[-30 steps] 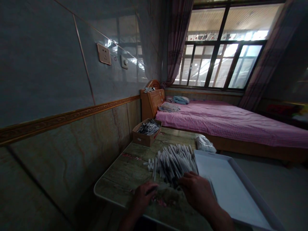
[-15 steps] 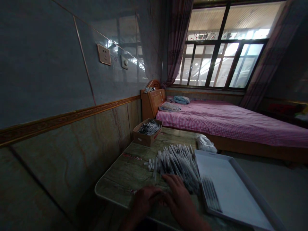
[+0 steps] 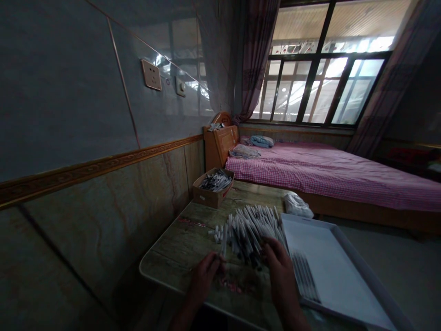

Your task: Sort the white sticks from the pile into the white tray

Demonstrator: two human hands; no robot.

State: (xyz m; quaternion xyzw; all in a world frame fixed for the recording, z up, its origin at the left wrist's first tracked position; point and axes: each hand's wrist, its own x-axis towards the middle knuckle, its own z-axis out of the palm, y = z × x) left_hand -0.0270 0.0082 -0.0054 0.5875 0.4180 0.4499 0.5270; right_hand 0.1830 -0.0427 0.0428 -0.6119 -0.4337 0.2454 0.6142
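Note:
A heap of whitish pen-like sticks (image 3: 253, 225), some with dark ends, lies on the table. Their exact kind is too blurred to tell. At the heap's front right edge is my right hand (image 3: 279, 266), its fingers curled together against the sticks; what they pinch is hidden. My left hand (image 3: 206, 271) is just in front of the heap's left end, thumb and fingertips pressed together. Anything between them is too small to make out. To the right, a white tray (image 3: 339, 262) holds a row of slim sticks (image 3: 306, 278) side by side along its left wall.
A cardboard box (image 3: 210, 197) of black and white sticks stands at the table's far left, near the tiled wall (image 3: 161, 188). A clear plastic bag (image 3: 298, 205) lies behind the tray. Beyond the wood-patterned table (image 3: 172, 257) is a bed (image 3: 310, 165) with a pink checked cover.
My hands were close together in front of the heap and have moved apart. The right hand went right to the heap's edge, the left slightly away. The sticks' dark front ends now show.

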